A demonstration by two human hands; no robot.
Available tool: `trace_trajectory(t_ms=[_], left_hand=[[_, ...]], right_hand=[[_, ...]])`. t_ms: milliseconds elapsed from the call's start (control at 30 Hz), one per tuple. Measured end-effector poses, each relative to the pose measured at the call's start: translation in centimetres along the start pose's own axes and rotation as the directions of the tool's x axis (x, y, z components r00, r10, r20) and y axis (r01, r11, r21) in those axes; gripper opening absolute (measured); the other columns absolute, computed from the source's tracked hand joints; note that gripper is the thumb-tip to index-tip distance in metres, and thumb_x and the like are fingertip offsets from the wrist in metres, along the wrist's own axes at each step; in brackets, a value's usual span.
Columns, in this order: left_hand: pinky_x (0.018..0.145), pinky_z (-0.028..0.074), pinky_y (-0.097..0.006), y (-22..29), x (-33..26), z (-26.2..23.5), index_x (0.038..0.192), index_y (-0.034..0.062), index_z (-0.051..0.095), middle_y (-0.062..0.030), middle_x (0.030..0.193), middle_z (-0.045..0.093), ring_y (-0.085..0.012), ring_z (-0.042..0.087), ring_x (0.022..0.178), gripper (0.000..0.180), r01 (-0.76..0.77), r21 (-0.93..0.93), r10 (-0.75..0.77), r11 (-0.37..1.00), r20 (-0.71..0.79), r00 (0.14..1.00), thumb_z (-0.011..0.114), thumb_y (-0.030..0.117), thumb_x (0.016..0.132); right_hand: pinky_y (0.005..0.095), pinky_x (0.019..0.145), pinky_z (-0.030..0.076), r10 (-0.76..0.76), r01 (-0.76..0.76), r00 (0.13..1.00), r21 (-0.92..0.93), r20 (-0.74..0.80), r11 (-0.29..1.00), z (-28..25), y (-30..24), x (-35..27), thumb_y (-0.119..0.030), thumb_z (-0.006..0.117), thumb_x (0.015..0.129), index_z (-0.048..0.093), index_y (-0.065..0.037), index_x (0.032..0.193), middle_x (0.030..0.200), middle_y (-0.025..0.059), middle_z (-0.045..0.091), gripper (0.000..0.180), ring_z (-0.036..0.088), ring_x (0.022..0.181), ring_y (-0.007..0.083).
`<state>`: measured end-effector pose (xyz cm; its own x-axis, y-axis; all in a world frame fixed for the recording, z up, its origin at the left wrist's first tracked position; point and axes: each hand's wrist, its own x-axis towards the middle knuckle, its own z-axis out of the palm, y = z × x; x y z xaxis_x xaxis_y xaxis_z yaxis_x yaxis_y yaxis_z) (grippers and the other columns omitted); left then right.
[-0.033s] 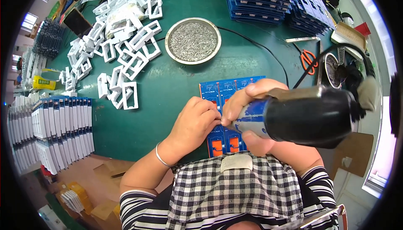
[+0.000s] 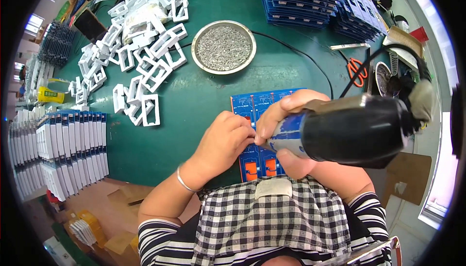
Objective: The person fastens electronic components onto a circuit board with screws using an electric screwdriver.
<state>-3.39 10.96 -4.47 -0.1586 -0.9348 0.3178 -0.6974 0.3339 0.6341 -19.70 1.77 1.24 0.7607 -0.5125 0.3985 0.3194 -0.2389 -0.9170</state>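
My right hand [image 2: 297, 103] grips a black, grey and blue electric screwdriver [image 2: 354, 132], its front end pointing left and down toward a blue circuit board panel [image 2: 248, 102]. Close to the screwdriver's front, my left hand [image 2: 221, 142] has its thumb and fingers pinched together over the panel; whatever they hold is hidden. Orange-red rectangles show on the panel, which lies on the green table near my apron. Both hands and the screwdriver cover much of its middle.
A metal bowl [image 2: 195, 57] of small silver screws stands beyond the panel, with a black cable passing it. White plastic frames [image 2: 150, 109] lie heaped at left. Blue boards [image 2: 293, 4] are stacked at far right, near red-handled scissors [image 2: 357, 72]. White-and-blue assemblies [image 2: 73, 154] stand at left.
The screwdriver's rear has shifted slightly left, its cable moving with it. My left hand has hardly moved.
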Motion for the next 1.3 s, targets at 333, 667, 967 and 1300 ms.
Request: trace_trajectory(t_ms=[333, 667, 967, 1300], left_hand=[[0.074, 0.048, -0.041, -6.8, 8.4, -5.7, 0.093, 0.0043, 0.065, -0.012, 0.085, 0.061, -0.0315, 0.058, 0.084, 0.017, 0.034, 0.325, -0.006, 0.945, -0.086, 0.996, 0.062, 0.016, 0.081], [0.07, 0.047, -0.04, -9.6, 12.4, -3.4, 0.082, 0.0054, 0.063, -0.0127, 0.08, 0.061, -0.0305, 0.06, 0.079, 0.01, 0.188, 0.317, -0.191, 0.93, -0.023, 0.981, 0.065, 0.014, 0.076], [0.064, 0.049, -0.029, -6.1, 9.4, -5.2, 0.085, 0.0032, 0.063, -0.0111, 0.08, 0.066, -0.0213, 0.064, 0.07, 0.009, 0.263, 0.065, -0.248, 0.963, -0.186, 0.951, 0.064, 0.011, 0.081], [0.063, 0.051, -0.03, 0.8, -2.5, -2.1, 0.087, 0.0045, 0.068, -0.0094, 0.077, 0.067, -0.0214, 0.064, 0.069, 0.011, 0.372, -0.171, -0.364, 0.912, 0.08, 0.928, 0.068, 0.003, 0.076]], right_hand=[[0.0308, 0.067, 0.053, -0.047, 0.043, 0.997, -0.081, -0.056, 0.996, 0.8, 2.0, 0.1, -0.002, 0.07, 0.066, 0.042, -0.005, 0.114, 0.082, 0.0122, 0.06, 0.056, 0.062, 0.073, 0.018], [0.0351, 0.066, 0.051, 0.14, 0.119, 0.892, 0.52, -0.43, 0.846, -0.6, 2.7, 0.1, -0.017, 0.063, 0.076, 0.037, -0.008, 0.115, 0.081, 0.0112, 0.055, 0.048, 0.058, 0.068, 0.0219], [0.0385, 0.06, 0.049, 0.093, 0.233, 0.832, 0.497, -0.547, 0.836, -1.8, -0.4, -0.5, -0.033, 0.058, 0.078, 0.04, -0.012, 0.116, 0.079, 0.0096, 0.054, 0.048, 0.058, 0.063, 0.023], [0.0393, 0.066, 0.052, 0.131, 0.086, 0.908, 0.484, -0.398, 0.871, -0.3, -1.0, -1.2, -0.027, 0.071, 0.076, 0.033, -0.009, 0.12, 0.081, 0.0113, 0.056, 0.061, 0.061, 0.069, 0.0245]])
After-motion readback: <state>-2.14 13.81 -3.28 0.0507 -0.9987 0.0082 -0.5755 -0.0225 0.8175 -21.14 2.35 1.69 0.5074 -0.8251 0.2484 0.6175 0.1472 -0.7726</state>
